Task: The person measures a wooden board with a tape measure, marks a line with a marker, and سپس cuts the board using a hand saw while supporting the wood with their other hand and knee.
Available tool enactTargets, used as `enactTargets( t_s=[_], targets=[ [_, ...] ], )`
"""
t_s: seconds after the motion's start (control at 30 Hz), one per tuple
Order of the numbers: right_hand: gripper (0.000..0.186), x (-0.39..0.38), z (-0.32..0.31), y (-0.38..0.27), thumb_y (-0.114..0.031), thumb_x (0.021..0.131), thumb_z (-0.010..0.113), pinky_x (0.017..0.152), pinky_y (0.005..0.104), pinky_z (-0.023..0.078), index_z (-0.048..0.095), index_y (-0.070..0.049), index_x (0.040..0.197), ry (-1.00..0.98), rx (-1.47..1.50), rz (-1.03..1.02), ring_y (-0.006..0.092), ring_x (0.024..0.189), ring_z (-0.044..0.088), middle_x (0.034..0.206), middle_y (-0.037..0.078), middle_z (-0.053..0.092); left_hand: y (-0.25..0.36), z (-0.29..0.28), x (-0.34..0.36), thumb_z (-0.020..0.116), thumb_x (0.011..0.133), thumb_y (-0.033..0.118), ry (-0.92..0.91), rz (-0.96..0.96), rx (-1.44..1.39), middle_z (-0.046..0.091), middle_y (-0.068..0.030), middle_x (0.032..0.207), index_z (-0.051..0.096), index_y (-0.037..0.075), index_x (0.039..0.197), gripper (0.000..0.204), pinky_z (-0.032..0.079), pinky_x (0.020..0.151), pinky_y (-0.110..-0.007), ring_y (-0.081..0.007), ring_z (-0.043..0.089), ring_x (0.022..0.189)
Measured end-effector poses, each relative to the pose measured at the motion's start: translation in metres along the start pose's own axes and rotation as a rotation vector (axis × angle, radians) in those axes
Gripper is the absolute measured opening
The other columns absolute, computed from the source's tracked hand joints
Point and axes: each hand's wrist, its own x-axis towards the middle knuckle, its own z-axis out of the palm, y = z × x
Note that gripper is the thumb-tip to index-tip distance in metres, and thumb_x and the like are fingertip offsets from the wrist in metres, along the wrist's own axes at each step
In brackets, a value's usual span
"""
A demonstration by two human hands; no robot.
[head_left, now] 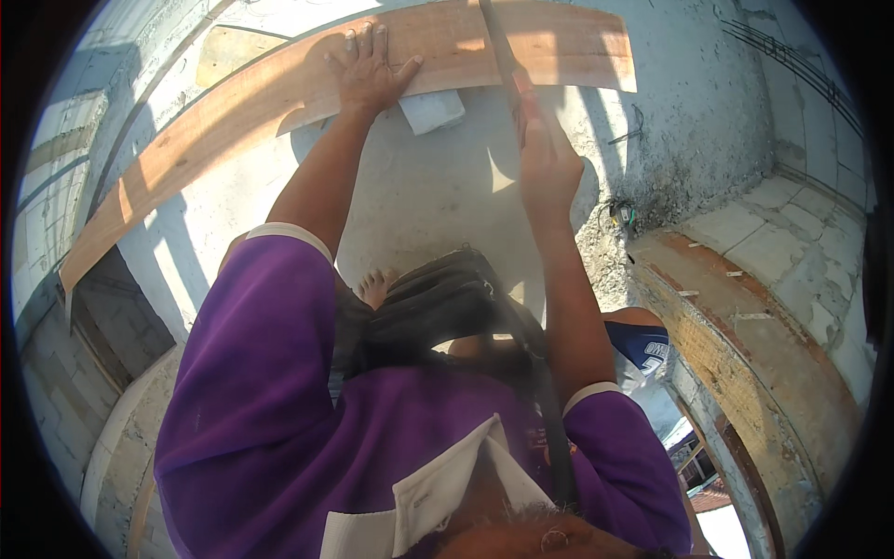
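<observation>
One wooden board [447, 42] lies far, one pale block [435, 112] at its near edge. Left hand [369, 79]: spread flat on the board; right hand [551, 168]: closed around one saw [500, 42] crossing the board's right part.

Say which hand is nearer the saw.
Right: the right hand holds the saw by its handle; the left hand is spread on the wooden board, left of the saw.

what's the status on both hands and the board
Left hand spread flat on board. Right hand gripping saw, angled across board. Pale block at board's near edge.
</observation>
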Motion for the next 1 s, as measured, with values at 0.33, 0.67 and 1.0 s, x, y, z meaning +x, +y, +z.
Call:
enactTargets(
  t_s=[0.33,0.67,1.0],
  targets=[
    [0.026,0.067,0.032,-0.024,-0.016,0.098,0.056,0.055,0.0342,0.05,0.073,0.003,0.098,0.139,-0.198,-0.266,0.024,0.053,0.061,0.063,0.017,0.063,0.003,-0.007,0.001,0.046,0.09,0.079,-0.022,-0.014,-0.046,0.023,-0.0098,0.171,0.029,0.012,0.163,0.101,0.005,0.121,-0.071,-0.0351,0.013,0.159],
    [0.024,0.066,0.038,-0.013,-0.017,0.097,0.055,0.063,0.0406,0.054,0.071,0.0,0.101,0.082,-0.086,-0.14,0.0413,0.069,0.069,0.077,0.024,0.069,0.023,-0.007,0.011,0.055,0.085,0.079,-0.019,-0.158,-0.132,0.026,-0.0138,0.168,0.033,0.009,0.159,0.104,0.007,0.122,-0.069,-0.0362,0.016,0.158],
    [0.036,-0.048,-0.032,-0.032,-0.015,0.103,0.056,0.07,0.0305,0.054,0.064,0.009,0.129,0.012,0.0,-0.058,0.0151,0.078,0.07,0.09,0.02,0.074,0.02,0.004,0.015,0.041,0.088,0.083,0.004,-0.124,0.017,0.018,-0.0118,0.172,0.021,0.014,0.166,0.106,0.004,0.122,-0.07,-0.0338,0.008,0.16]
  ],
)
